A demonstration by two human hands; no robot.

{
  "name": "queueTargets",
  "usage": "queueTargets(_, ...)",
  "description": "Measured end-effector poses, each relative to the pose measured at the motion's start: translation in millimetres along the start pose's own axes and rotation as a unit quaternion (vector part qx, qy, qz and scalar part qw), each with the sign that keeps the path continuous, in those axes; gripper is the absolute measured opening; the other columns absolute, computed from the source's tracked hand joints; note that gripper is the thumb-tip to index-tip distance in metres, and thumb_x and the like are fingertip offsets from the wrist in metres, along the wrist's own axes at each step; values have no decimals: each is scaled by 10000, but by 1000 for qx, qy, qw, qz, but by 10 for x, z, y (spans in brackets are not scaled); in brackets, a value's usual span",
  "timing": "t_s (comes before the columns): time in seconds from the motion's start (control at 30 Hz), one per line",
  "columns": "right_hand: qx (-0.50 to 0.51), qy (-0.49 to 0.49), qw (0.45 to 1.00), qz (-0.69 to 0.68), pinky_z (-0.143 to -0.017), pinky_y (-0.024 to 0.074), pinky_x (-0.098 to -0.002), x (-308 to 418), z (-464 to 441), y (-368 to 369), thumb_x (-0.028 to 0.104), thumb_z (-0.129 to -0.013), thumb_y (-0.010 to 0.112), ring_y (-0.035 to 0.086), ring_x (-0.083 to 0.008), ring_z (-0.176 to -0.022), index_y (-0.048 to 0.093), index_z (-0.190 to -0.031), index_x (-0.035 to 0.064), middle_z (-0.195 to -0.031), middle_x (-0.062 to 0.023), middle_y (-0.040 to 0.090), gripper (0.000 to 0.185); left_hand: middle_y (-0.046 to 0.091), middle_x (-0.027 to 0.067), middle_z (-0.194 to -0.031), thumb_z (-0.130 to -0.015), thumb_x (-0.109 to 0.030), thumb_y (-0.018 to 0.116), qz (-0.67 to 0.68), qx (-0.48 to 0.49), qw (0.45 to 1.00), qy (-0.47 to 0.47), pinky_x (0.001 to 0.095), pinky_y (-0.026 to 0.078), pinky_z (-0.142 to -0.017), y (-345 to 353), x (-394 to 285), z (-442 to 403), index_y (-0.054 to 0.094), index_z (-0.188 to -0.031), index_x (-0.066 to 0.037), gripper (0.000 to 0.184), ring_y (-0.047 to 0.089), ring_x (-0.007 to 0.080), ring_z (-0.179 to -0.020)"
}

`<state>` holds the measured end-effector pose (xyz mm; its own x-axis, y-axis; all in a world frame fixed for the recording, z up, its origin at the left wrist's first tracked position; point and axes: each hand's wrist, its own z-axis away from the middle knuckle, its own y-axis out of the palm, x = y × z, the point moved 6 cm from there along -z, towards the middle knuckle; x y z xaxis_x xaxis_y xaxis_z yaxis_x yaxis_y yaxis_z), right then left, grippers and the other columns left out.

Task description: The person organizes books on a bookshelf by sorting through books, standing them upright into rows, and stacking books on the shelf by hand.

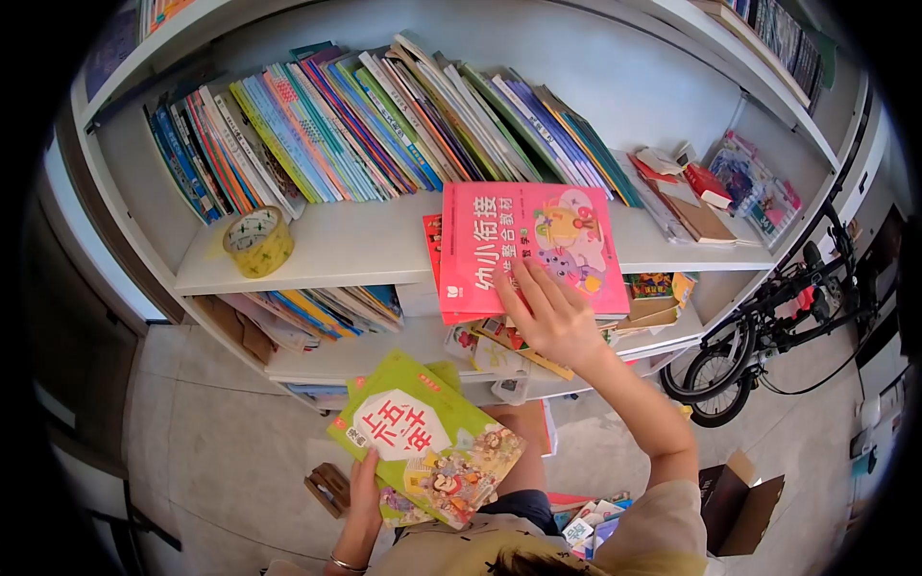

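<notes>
Shirt front: my pale shirt [451,552], nearest the camera, at the bottom edge.
Tape: a yellow tape roll [257,242] on the shelf [365,230].
Left grip: my left hand [365,488] is closed on the green book [427,437], with another beneath.
Green cover: face up, tilted, below the shelf.
Pink cover: the pink book [528,250] lies face up over a red book [432,240], overlapping the shelf edge.
Right grip: my right hand's [552,312] fingers lie across the pink cover; I cannot tell whether they clasp it.
Bicycle: a black bicycle [778,336], far right.
</notes>
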<state>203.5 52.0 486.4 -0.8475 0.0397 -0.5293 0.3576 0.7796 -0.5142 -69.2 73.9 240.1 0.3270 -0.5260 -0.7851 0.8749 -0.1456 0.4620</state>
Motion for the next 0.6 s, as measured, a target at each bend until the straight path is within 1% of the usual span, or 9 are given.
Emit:
queueTargets(0.07,-1,23,999,-33,-721,532,-305,-29,-14,0,132,-786,593,645,-246,-901,620,-1072,69,-1008,-130,637,293,567,102,-1124,-923,-250,512,-1,15,1000,2,297,453,-854,50,9,-9,470,-1196,10,380,562,174,-1007)
queueTargets(0.13,42,52,988,-136,-725,533,-309,-104,-69,-77,137,-789,611,633,-259,-909,610,-1041,44,-1015,-133,628,268,565,101,-1130,-924,-254,513,0,32,999,-1,297,452,-856,81,52,3,466,-1205,7,386,559,171,-1010)
queueTargets(0.17,63,65,978,-188,-726,533,-311,-143,-90,-94,140,-790,620,627,-265,-912,605,-1025,32,-1019,-135,624,259,563,101,-1134,-924,-256,513,-2,24,1000,-5,297,451,-859,64,85,0,464,-1208,7,390,557,171,-1015)
queueTargets(0.27,34,52,964,-258,-659,522,-319,-314,-56,-126,136,-814,625,638,-265,-842,622,-981,30,-938,-127,644,198,560,102,-1146,-924,-261,514,-2,10,1000,-13,300,449,-868,31,175,9,458,-1218,7,402,554,174,-1025)
queueTargets(0.33,49,130,956,-258,-610,503,-323,-479,1,-112,118,-823,615,639,-269,-753,631,-958,32,-865,-135,647,161,559,101,-1150,-924,-263,514,2,12,1000,-15,301,446,-876,48,166,38,456,-1224,5,407,553,175,-1028)
queueTargets(0.37,57,170,950,-256,-586,493,-325,-558,35,-100,109,-828,610,639,-271,-709,636,-946,33,-829,-138,648,143,566,101,-1148,-927,-274,500,-10,-2,1000,-19,302,447,-876,51,151,56,470,-1215,4,402,559,176,-1028)
queueTargets(0.43,-61,295,929,-215,-524,455,-313,-848,89,-165,91,-858,583,618,-246,-592,639,-924,32,-732,-134,634,104,580,100,-1144,-932,-297,472,-38,-28,999,-28,303,450,-877,71,126,85,498,-1197,0,399,571,179,-1028)
queueTargets(0.5,-201,331,894,-225,-494,441,-289,-1125,161,-245,85,-880,562,595,-209,-535,642,-912,31,-726,-120,636,102,584,100,-1137,-931,-297,474,-36,-21,999,-18,304,452,-874,60,129,72,501,-1194,1,398,574,180,-1022)
queueTargets(0.6,-236,381,888,-105,-479,435,-285,-1261,213,-509,95,-882,569,586,-186,-515,649,-898,35,-683,-115,630,101,567,97,-1160,-929,-274,495,-3,-2,1000,-13,306,447,-886,43,123,47,471,-1218,-1,399,560,182,-1040)
